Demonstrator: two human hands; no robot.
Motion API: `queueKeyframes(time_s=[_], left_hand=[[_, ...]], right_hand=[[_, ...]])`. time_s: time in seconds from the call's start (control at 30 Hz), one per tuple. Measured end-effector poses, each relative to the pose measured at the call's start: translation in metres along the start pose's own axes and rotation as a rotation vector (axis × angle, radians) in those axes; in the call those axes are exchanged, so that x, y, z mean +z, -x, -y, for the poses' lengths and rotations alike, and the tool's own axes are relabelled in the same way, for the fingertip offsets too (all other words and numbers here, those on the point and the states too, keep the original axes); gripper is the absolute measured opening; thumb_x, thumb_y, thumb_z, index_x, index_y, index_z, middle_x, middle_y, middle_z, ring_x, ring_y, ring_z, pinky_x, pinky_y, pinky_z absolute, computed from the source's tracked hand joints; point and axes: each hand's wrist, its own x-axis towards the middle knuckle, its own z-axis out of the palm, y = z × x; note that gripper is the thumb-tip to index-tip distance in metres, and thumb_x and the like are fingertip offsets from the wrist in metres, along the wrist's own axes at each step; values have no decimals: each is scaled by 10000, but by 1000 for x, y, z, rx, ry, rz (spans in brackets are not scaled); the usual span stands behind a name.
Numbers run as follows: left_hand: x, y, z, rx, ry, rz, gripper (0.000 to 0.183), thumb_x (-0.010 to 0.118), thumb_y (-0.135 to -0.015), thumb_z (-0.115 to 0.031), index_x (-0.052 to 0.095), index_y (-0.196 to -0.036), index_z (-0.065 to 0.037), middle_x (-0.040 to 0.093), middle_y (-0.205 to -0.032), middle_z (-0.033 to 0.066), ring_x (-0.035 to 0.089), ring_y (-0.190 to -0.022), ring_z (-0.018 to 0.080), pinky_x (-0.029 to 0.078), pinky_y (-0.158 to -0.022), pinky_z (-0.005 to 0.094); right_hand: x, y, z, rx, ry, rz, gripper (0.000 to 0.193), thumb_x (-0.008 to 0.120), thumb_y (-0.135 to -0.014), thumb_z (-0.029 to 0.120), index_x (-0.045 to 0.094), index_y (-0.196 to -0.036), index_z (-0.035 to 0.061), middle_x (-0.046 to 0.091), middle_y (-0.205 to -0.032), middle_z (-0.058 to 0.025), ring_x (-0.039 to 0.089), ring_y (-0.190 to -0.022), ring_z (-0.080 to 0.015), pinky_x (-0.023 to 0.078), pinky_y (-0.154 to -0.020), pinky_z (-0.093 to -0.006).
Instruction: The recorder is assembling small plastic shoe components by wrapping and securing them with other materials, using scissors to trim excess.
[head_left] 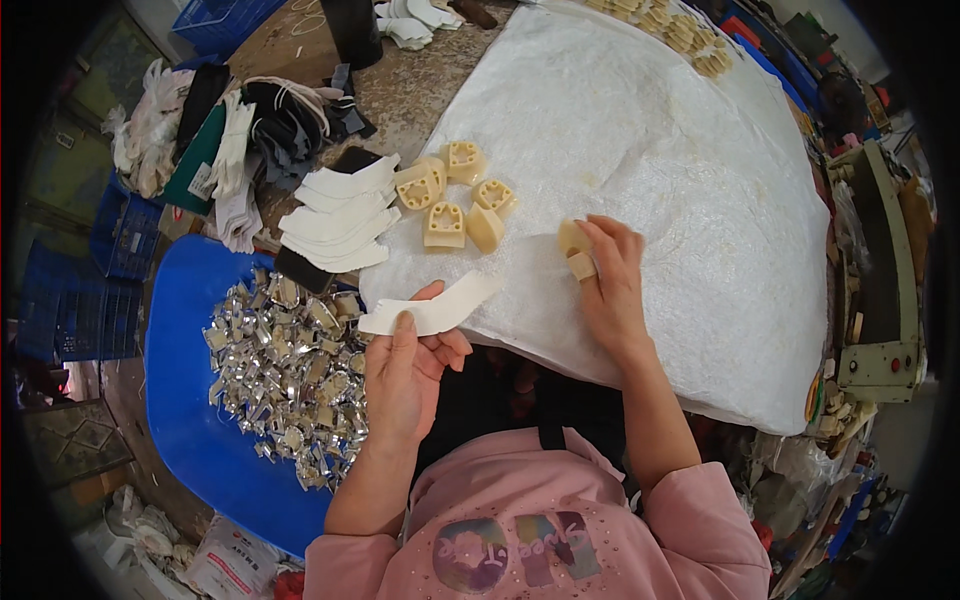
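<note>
My left hand [397,375] pinches a curved white strip [455,305] between thumb and fingers, palm up, above the near left edge of the white-covered worktop. Farther right, my right hand [615,285] is closed on a cream shoe heel [571,237], partly hidden by the fingers. A small beige band or piece [581,265] shows at one of those fingers; I cannot tell which it is. Between and beyond my hands stand several cream shoe heels [445,226], some with holed faces up. Left of them lies a fanned pile of white strips [338,222].
A blue basin [175,370] full of shiny silver-and-beige pieces [290,375] sits at my left. The white sheet [680,200] covers the worktop, with small beige pieces [712,62] at its far edge. Cloth bundles [235,145] lie far left; a green metal machine [880,350] stands right.
</note>
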Motion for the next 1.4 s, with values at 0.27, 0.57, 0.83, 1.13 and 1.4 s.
queueKeyframes(time_s=[0.27,0.57,0.83,1.13,1.4], left_hand=[[-3,13,6,113,-184,-42,365,385,-1001,-200,530,-1163,94,625,-985,150,586,-811,151,482,-689,270],[21,28,-7,110,-91,79,360,392,-1000,-183,526,-1171,105,599,-1115,164,596,-986,167,497,-855,292],[26,32,-6,139,-227,65,370,404,-991,-181,498,-1174,127,576,-1148,187,584,-1036,206,476,-899,325],[15,30,1,311,-674,49,401,335,-1009,-207,536,-1194,88,655,-914,105,597,-825,106,478,-732,242],[10,28,-11,378,-713,-75,295,433,-969,-122,584,-1116,84,655,-849,118,583,-744,105,452,-659,232]], right_hand=[[-33,5,70,118,-976,74,327,666,-734,-69,582,-1043,-4,608,-915,-132,605,-794,-257,490,-701,-313],[-1,19,82,-277,-885,-93,424,628,-699,-121,564,-1085,43,590,-1041,-153,567,-882,-303,496,-680,-349],[0,16,80,-298,-837,-119,352,638,-701,-93,577,-1031,16,600,-996,-145,568,-833,-307,502,-682,-351],[6,16,76,-344,-512,-129,304,648,-639,57,601,-937,96,632,-923,-40,507,-735,-212,293,-697,-371],[-10,9,75,-349,-436,-44,266,648,-601,77,610,-862,112,608,-898,-4,499,-778,-210,278,-743,-417]])
